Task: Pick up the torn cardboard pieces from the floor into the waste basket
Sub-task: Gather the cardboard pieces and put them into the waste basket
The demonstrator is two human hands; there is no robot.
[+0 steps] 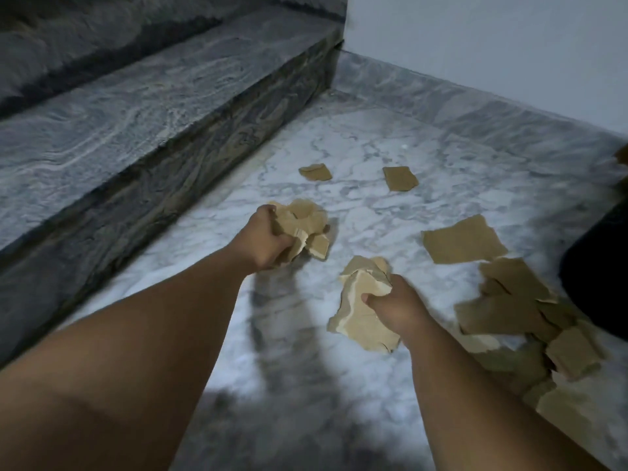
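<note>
The left hand (268, 237) is curling its fingers tightly around a crumpled wad of torn cardboard (307, 224), its back turned toward the camera and its bare forearm reaching in from the lower left, held above the floor. The right hand (396, 309) is clenching a second bundle of cardboard (358, 314) in the same way, with the thumb pressing across the front and the wrist bending slightly inward; its bare forearm is coming up from the bottom edge. Both handfuls are showing tan faces and pale, ragged torn edges, with layers fanning out from the grip. More pieces are lying loose on the white, grey-veined marble floor (373, 205): two small scraps (315, 172) (400, 178) farther away, a larger flat sheet (464, 243) to the right, and an overlapping heap of pieces (516, 300) beside the right forearm. A dark, swirled stone step (170, 107) is running along the left, and a plain pale wall (492, 45) is rising behind. A dark rounded shape (598, 266) is sitting at the right edge; what it is cannot be told.
</note>
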